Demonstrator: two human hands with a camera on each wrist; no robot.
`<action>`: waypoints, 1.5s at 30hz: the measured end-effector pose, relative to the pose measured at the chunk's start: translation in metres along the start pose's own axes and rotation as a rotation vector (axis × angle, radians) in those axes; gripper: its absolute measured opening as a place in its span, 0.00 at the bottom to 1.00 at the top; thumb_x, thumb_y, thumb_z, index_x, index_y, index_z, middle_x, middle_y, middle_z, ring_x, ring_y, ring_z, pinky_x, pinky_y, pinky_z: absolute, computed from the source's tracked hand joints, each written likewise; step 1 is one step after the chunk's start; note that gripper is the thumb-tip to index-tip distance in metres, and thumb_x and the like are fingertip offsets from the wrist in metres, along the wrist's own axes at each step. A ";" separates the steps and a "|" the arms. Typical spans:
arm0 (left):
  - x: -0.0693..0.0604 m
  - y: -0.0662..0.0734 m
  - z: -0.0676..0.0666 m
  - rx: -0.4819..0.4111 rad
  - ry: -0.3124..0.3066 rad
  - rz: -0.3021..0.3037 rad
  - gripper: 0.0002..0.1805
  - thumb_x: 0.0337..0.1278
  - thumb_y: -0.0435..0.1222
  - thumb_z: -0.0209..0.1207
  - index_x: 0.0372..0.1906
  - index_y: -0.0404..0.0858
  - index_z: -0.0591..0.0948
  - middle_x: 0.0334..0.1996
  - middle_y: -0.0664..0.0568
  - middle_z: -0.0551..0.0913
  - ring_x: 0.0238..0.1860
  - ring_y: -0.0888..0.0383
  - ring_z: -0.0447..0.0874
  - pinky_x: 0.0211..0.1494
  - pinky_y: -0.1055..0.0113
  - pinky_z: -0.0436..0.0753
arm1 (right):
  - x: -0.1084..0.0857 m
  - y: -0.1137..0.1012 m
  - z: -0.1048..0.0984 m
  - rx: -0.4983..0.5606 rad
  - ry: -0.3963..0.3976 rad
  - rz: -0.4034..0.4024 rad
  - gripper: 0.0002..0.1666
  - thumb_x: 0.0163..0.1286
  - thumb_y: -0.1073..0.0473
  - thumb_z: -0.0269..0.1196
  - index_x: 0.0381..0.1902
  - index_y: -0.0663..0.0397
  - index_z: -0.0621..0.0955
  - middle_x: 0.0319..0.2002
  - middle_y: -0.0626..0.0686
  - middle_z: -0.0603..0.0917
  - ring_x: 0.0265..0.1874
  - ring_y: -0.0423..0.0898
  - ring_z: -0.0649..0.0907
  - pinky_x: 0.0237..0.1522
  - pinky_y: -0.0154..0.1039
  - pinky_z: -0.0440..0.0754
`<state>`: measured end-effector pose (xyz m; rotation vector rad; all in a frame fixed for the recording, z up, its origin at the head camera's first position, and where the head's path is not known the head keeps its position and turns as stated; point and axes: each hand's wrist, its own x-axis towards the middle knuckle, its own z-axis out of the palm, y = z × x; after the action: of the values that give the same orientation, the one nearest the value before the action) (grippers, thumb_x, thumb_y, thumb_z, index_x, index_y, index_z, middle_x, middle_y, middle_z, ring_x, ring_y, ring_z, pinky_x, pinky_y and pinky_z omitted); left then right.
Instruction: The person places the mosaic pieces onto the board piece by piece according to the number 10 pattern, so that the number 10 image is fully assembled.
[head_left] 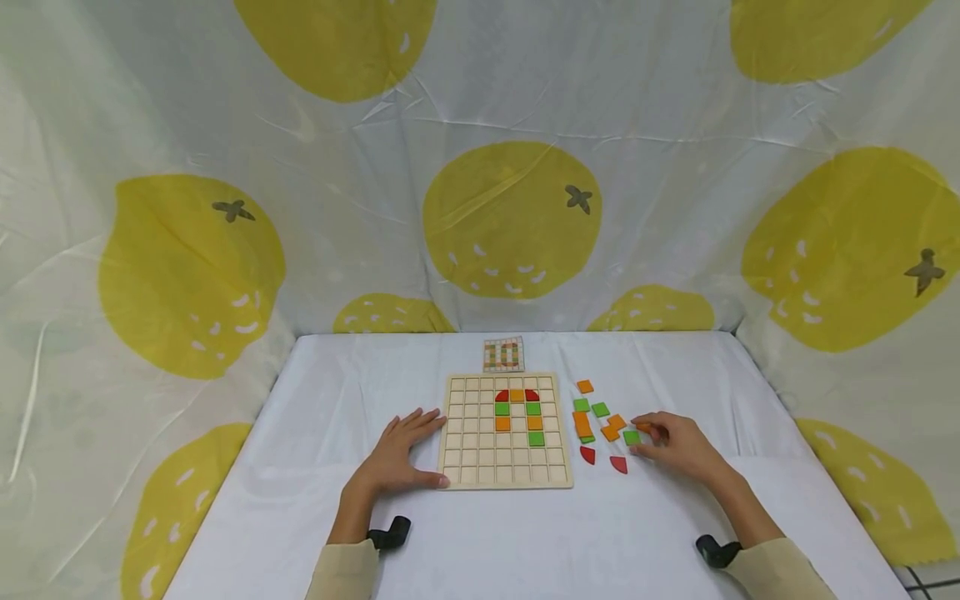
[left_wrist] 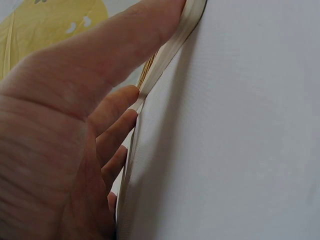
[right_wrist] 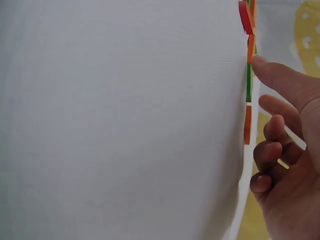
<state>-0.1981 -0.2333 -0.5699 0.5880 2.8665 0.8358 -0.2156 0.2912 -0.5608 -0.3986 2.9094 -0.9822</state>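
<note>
In the head view my left hand (head_left: pixel 402 451) lies spread at the left edge of a wooden grid board (head_left: pixel 468 467), its thumb at the near corner. The left wrist view shows the thumb and fingertips against the board's rim (left_wrist: pixel 167 52). Green, orange and red tiles form an arch on the board, with an orange tile (head_left: pixel 517 396) at its top. My right hand (head_left: pixel 678 446) reaches over the loose tiles, thumb close to a green tile (head_left: pixel 632 437). In the right wrist view its thumb and index finger stand apart, with an orange tile (right_wrist: pixel 247 125) on the table nearby.
A small pattern card (head_left: pixel 503 355) lies behind the board. Right of the board are several loose tiles, among them two red quarter-circle pieces, one a red piece (head_left: pixel 618 464) near the front. A white cloth (head_left: pixel 525 542) covers the table; a lemon-print curtain (head_left: pixel 660 233) surrounds it.
</note>
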 end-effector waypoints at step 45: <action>-0.001 0.002 -0.001 -0.009 0.016 0.012 0.59 0.34 0.68 0.75 0.77 0.52 0.70 0.78 0.56 0.67 0.82 0.45 0.54 0.82 0.36 0.47 | 0.020 -0.032 0.013 0.122 0.016 0.006 0.16 0.61 0.52 0.77 0.46 0.49 0.90 0.27 0.46 0.75 0.30 0.42 0.74 0.28 0.30 0.73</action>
<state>-0.1967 -0.2326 -0.5674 0.6002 2.8743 0.8590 -0.2263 0.2536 -0.5512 -0.3762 2.8442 -1.1592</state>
